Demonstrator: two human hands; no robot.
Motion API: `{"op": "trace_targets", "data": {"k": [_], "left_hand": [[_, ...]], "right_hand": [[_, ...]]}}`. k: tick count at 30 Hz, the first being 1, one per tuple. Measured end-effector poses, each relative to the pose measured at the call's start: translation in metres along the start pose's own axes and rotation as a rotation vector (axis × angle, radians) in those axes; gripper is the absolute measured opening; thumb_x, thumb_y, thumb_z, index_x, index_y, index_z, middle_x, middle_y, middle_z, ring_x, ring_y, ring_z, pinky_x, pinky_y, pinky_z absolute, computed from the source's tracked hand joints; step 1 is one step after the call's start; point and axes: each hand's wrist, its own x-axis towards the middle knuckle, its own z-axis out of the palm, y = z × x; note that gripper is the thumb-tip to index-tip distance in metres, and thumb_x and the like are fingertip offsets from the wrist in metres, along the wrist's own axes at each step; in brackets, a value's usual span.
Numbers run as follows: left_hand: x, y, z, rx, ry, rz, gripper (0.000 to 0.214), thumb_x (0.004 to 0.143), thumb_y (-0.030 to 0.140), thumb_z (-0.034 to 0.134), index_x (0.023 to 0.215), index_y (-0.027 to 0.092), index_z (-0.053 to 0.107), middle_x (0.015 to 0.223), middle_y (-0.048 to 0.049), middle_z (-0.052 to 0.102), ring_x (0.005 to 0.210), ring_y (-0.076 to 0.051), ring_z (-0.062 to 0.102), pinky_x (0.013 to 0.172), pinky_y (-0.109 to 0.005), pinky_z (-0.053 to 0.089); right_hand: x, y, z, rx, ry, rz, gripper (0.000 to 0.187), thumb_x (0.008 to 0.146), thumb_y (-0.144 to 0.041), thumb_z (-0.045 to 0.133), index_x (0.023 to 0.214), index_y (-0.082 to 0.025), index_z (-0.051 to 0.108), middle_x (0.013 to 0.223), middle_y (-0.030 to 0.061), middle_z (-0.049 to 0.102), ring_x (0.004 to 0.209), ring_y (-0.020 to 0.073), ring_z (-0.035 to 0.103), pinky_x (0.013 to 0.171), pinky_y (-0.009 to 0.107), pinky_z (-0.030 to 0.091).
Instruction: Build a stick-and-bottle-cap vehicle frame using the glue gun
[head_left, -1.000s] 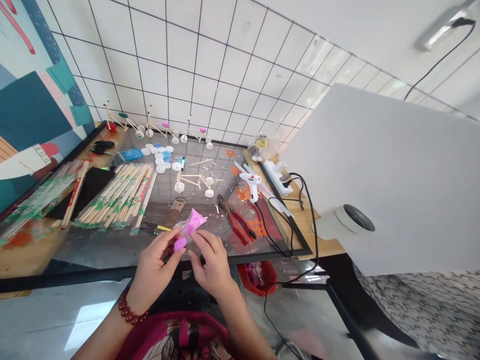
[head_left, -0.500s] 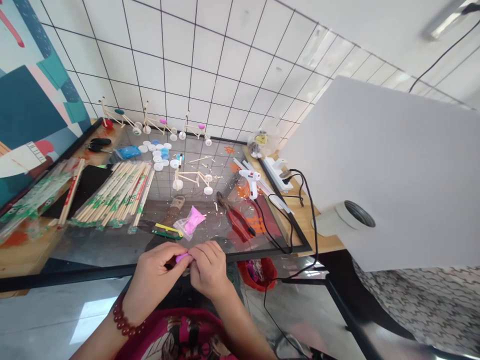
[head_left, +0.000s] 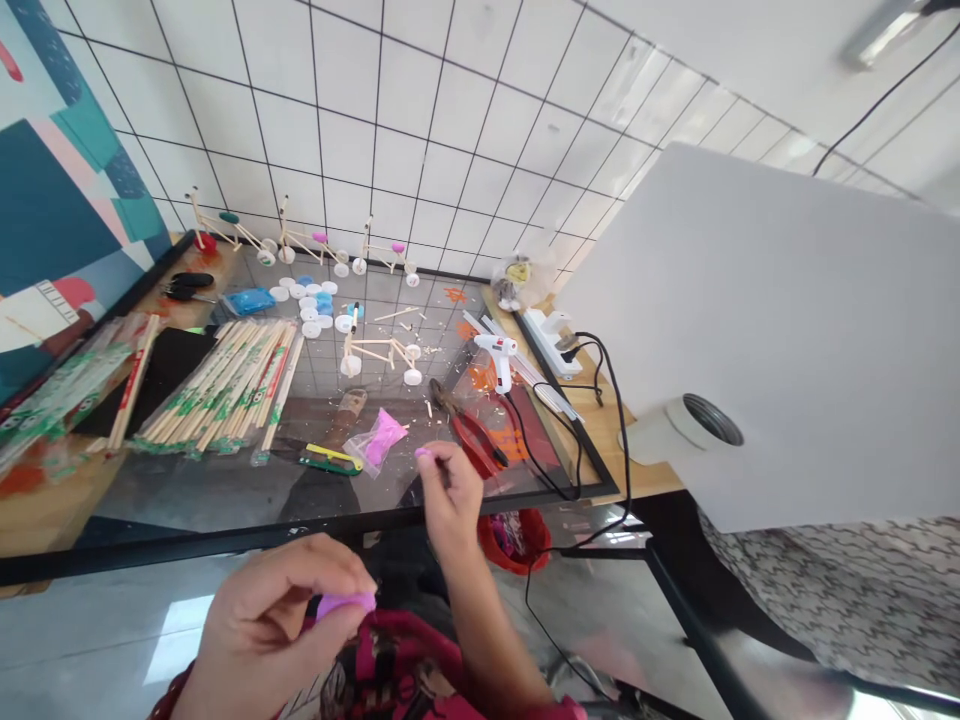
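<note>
My left hand (head_left: 274, 625) is low and close to me, shut on a lump of pink modelling clay (head_left: 345, 604). My right hand (head_left: 451, 498) is out over the glass tabletop (head_left: 187, 490), pinching a small pink bit (head_left: 424, 453) between its fingertips. Just left of that hand lies a clear plastic bag of pink clay (head_left: 377, 440). Red-handled pliers (head_left: 472, 442) lie just beyond the right hand, and a yellow-and-green tool (head_left: 330, 459) lies beside the bag.
Bundled wooden chopsticks (head_left: 221, 388), a white hot glue gun (head_left: 499, 358), white bottle caps (head_left: 315, 312) and several stick-built wheeled models (head_left: 377, 355) stand further back. Black cords run along the right. A large white board (head_left: 765, 320) fills the right side. A red basket (head_left: 514, 540) sits below.
My hands have come apart. The left has dropped toward me with the larger pink lump, and the right has moved forward over the table with a small pink bit.
</note>
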Motion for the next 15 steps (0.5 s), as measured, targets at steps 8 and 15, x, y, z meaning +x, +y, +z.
{"op": "trace_targets", "data": {"k": [8,15], "left_hand": [[0.041,-0.016,-0.021,-0.022,0.247,-0.213,0.021,0.082,0.038,0.068,0.079,0.019,0.074,0.072,-0.0039,0.069,0.063,-0.014,0.056,0.055,-0.024,0.046],[0.043,-0.016,-0.022,0.43,0.195,-0.058,0.026,0.085,0.045,0.066,0.083,0.02,0.072,0.076,-0.0011,0.07,0.063,-0.014,0.059,0.057,-0.022,0.046]], "right_hand": [[-0.004,0.001,0.002,0.007,-0.174,-0.132,0.029,0.094,-0.012,0.047,0.101,-0.021,0.074,0.087,0.005,0.071,0.075,0.0145,0.067,0.068,0.026,0.055],[-0.005,0.002,0.022,-0.491,-0.22,-0.346,0.021,0.081,-0.026,0.068,0.1,-0.017,0.068,0.089,0.0085,0.067,0.081,0.0238,0.063,0.071,0.036,0.055]]}}
